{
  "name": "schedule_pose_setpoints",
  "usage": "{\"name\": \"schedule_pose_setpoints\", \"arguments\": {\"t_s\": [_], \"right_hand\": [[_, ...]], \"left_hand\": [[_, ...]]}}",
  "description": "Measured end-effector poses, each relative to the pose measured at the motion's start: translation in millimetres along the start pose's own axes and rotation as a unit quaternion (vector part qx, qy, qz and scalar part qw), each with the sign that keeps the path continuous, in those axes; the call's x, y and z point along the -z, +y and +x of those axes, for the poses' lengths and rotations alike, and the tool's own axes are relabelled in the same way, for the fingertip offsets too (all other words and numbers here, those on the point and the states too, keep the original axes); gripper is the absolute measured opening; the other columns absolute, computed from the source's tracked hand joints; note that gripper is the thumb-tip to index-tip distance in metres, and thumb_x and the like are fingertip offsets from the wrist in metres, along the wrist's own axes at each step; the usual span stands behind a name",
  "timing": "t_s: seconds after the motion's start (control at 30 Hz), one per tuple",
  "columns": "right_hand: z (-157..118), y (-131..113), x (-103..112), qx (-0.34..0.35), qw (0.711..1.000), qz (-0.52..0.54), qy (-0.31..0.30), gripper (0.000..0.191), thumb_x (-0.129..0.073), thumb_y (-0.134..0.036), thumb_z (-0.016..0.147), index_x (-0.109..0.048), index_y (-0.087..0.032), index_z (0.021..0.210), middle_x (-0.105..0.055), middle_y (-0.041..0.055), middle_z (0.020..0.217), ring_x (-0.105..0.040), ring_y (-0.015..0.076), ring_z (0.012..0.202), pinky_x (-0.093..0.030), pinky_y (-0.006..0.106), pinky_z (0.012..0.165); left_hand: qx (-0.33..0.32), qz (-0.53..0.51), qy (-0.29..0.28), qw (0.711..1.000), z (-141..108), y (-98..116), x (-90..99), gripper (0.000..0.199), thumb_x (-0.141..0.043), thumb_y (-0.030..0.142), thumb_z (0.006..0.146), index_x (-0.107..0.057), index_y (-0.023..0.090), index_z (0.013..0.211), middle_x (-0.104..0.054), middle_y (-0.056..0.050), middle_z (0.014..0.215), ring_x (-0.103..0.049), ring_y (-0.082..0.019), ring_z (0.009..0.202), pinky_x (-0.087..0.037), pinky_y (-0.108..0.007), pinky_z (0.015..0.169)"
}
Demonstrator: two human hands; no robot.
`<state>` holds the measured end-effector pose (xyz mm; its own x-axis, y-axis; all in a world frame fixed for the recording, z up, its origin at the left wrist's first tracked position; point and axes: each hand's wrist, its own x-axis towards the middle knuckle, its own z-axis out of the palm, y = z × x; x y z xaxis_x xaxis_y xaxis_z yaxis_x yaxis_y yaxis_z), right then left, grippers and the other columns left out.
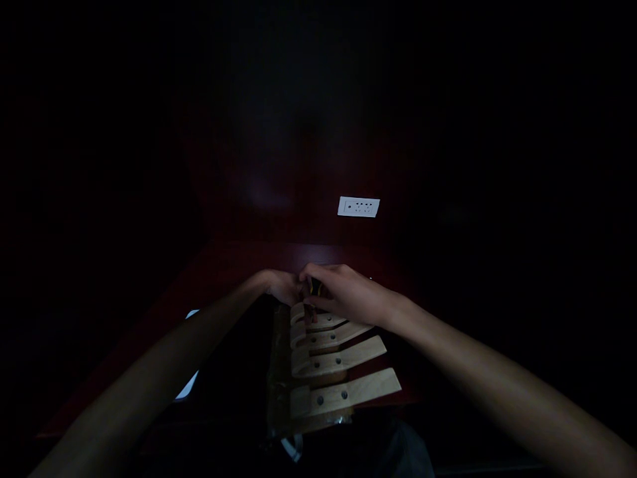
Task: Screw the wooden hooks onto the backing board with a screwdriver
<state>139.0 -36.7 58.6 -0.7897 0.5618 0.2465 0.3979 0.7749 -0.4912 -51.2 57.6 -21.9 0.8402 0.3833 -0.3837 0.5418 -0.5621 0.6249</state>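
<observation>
Several pale wooden pieces [368, 392], each with dark round screws or holes, lie in a row on a dark brown board [279, 398]. At the far end of this row my right hand [346, 292] is closed around a small black and yellow tool [315, 287], whose lower part is hard to see. My left hand [284, 287] rests against the far end of the board, close beside the right fingers. Its fingertips are hidden in the dark and behind the right hand.
A white socket plate [358, 206] is on the dark red wall beyond the reddish table [219, 265]. A pale, bright-edged object [188, 386] lies left of the board, partly hidden by the left forearm.
</observation>
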Motion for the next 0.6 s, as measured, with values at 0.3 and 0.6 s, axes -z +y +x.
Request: {"name": "schedule_pose_setpoints", "arguments": {"t_s": [0.3, 0.6], "right_hand": [[16, -5, 29, -0.022, 0.983, -0.139, -0.117, 0.009, -0.058, -0.027, 0.081, -0.060, -0.019, 0.085, -0.059, 0.0010, 0.066, -0.049, 0.0121, 0.055, -0.031, 0.025, 0.050], [30, -7, 27, -0.030, 0.966, -0.220, -0.131, 0.024, -0.057, -0.038, 0.082, -0.067, -0.017, 0.082, -0.058, 0.0036, 0.061, -0.047, 0.0128, 0.050, -0.030, 0.027, 0.047]], "left_hand": [[-0.031, -0.040, -0.019, 0.999, -1, -1, -1.8, 0.027, -0.066, 0.032, 0.074, -0.070, 0.020, 0.099, -0.070, -0.001, 0.100, -0.061, -0.018, 0.092, -0.045, -0.025, 0.084], [-0.015, -0.052, -0.013, 0.998, -3, 1, -1.6, 0.029, -0.066, 0.030, 0.073, -0.069, 0.020, 0.100, -0.069, 0.000, 0.100, -0.062, -0.017, 0.090, -0.046, -0.024, 0.081]]}}
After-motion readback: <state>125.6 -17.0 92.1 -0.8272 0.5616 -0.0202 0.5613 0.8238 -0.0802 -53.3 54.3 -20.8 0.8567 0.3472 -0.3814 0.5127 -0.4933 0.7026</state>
